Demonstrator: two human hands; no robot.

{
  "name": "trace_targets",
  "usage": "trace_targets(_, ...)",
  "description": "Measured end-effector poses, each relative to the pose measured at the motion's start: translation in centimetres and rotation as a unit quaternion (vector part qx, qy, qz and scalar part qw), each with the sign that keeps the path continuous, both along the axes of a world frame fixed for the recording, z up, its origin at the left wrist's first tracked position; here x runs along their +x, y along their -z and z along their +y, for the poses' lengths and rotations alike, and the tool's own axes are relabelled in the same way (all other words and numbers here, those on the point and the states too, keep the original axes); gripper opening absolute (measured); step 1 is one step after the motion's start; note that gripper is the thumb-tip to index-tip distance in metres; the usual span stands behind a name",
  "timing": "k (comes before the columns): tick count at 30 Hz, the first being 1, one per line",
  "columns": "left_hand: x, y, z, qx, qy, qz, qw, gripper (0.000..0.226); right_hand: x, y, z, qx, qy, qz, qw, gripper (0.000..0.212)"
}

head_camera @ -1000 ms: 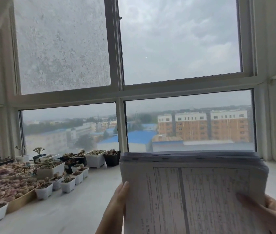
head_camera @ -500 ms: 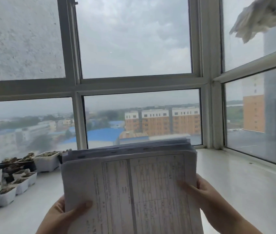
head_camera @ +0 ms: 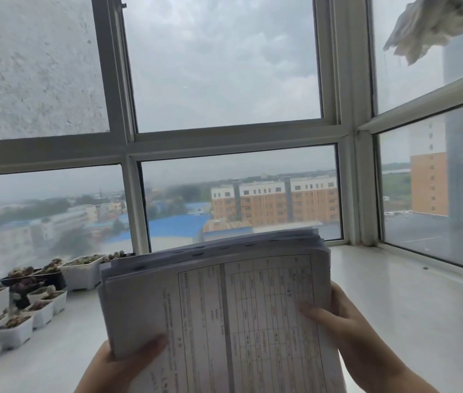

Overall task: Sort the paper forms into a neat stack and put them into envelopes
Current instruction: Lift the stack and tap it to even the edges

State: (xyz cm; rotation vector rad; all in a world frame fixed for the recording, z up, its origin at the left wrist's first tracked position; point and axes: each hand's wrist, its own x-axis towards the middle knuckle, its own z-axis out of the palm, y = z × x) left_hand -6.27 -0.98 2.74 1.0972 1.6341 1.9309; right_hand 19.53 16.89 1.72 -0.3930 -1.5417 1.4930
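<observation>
Now: thick stack of paper forms (head_camera: 224,302) upright between my hands, printed table facing me. My left hand (head_camera: 122,361) grips lower left corner, thumb curled over front. My right hand (head_camera: 343,321) clasps right edge, thumb on top sheet. Sheets' top edges fanned, uneven. Left of left hand, small pots (head_camera: 40,307), probably succulents, on white sill (head_camera: 395,307).

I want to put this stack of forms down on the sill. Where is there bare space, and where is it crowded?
The white sill is bare on the right, between the paper forms and the corner window frame. A narrower bare strip lies in front of the small plant pots. The left part is crowded with those pots.
</observation>
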Motion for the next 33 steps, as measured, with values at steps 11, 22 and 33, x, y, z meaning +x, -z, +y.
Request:
trace_targets(11, 0.1, -0.9, -1.1, -0.023, -0.054, 0.018, 0.998, 0.032, -0.6, 0.7, 1.0, 0.011, 0.018, -0.051, 0.998, 0.089)
trace_targets(22, 0.4, -0.4, -0.4, -0.017, -0.131, 0.038, 0.99, 0.06, -0.9, -0.2, 0.5, 0.063, -0.002, -0.131, 0.989, 0.03)
trace_targets(33, 1.4, -0.2, -1.1, 0.027, -0.155, 0.049, 0.986, 0.017, -1.3, 0.9, 1.1, 0.008, -0.013, -0.161, 0.987, 0.09)
